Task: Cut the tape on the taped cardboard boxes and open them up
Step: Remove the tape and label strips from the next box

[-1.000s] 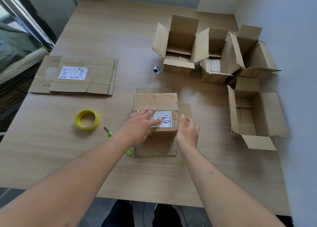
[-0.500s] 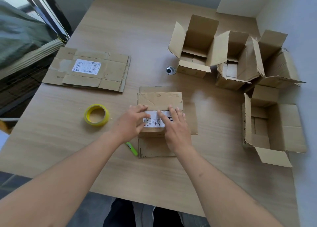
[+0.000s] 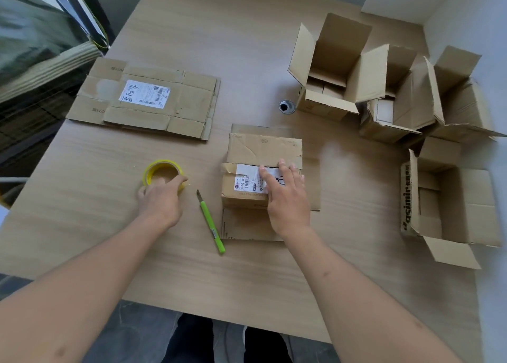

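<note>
A small cardboard box (image 3: 247, 195) with a white label lies in the middle of the table, its flaps spread around it. My right hand (image 3: 285, 195) presses flat on its top, fingers straight over the label. My left hand (image 3: 160, 200) curls round the near side of a yellow tape roll (image 3: 162, 170) to the left of the box. A green utility knife (image 3: 210, 221) lies on the table between my hands, blade pointing away from me.
A flattened box (image 3: 148, 99) with a label lies at the far left. Several opened boxes stand at the right: one at the back (image 3: 332, 69), others beside it (image 3: 406, 102), one near the right edge (image 3: 450, 203). A small metal ring (image 3: 286, 106) sits mid-table.
My left hand has left the box and moved left onto the tape roll, uncovering the knife. My right hand stays pressed on the box top.
</note>
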A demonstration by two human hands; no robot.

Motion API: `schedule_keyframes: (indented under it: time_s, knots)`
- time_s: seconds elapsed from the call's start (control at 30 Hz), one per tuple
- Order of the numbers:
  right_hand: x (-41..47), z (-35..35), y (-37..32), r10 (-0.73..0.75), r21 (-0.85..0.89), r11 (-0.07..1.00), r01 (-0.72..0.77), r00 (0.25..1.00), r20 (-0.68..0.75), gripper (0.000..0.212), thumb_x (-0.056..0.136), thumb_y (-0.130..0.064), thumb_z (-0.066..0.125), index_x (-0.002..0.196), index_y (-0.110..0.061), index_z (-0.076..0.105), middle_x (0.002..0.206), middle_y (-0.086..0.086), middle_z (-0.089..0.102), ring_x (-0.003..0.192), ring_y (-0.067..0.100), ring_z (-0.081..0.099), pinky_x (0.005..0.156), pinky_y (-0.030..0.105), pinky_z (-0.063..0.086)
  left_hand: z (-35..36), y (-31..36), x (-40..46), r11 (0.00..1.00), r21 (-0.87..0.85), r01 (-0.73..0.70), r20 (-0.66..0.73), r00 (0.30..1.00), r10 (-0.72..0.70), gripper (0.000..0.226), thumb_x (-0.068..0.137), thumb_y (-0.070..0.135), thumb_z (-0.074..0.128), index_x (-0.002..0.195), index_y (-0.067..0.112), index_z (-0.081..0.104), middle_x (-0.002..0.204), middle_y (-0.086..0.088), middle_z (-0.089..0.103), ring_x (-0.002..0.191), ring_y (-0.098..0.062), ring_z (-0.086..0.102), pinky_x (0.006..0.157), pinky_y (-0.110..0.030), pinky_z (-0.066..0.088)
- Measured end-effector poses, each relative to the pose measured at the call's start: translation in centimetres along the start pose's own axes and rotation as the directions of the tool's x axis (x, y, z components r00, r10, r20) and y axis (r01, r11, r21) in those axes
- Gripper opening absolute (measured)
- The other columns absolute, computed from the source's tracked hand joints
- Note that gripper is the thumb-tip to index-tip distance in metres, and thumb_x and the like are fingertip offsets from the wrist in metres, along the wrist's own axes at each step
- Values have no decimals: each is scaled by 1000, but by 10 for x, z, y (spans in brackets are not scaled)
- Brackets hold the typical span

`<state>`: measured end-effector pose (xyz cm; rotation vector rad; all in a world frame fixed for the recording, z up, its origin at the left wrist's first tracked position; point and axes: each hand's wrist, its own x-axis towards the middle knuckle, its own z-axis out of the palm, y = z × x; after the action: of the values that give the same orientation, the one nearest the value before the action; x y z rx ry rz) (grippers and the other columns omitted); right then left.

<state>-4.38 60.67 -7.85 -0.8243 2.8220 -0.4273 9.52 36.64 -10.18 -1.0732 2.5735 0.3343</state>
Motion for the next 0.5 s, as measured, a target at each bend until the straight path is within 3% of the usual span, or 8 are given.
schedule_keyframes:
  time_s: [0.07,0.13,0.2,0.3,0.4,0.5]
  knots:
    - [-1,-2,-4,10,-1,1000,-10,1000,-15,60,100,-5,56,151,-35,48,165,11,31,153,38,25,126,47,17,1,-7,5,998,29,-64,-49,997,66,53,93,14,62,135,45,54,116,-2,61,115,-26,62,112,-44,29]
    - [-2,-4,-9,18,-13,1000,-19,1000,-15,62,99,-3,56,152,-35,48,165,11,30,153,37,25,125,46,27,-2,-9,10,993,-11,-114,-70,991,113,43,91,11,64,125,38,63,115,-3,62,112,-30,63,107,-43,38]
    - [-3,-6,-13,34,-23,999,-34,999,8,63,100,-3,55,153,-35,46,167,10,27,154,36,22,122,46,33,-13,-4,14,975,-165,-146,-124,984,126,36,90,6,65,117,30,71,119,-8,62,110,-37,63,93,-43,48]
    - [0,-8,-13,56,4,998,-56,998,32,55,102,-7,55,149,-34,50,166,9,30,153,36,24,115,46,40,-36,19,16,889,-385,-250,-265,952,153,35,89,-1,62,115,20,73,122,-11,63,107,-39,63,86,-41,50]
    - [3,-12,-12,57,59,996,-60,997,51,40,101,-6,57,137,-22,54,161,12,38,150,39,30,114,47,42,-60,52,7,759,-380,-529,-437,826,357,36,88,-6,62,115,15,73,114,-7,64,99,-31,63,81,-38,50]
    - [3,-23,-14,30,109,993,-37,997,70,33,103,-13,54,134,-15,45,155,13,44,147,41,32,113,47,38,-78,89,-5,596,-281,-752,-443,653,615,41,83,-12,61,111,15,74,106,-1,61,93,-22,59,79,-33,49]
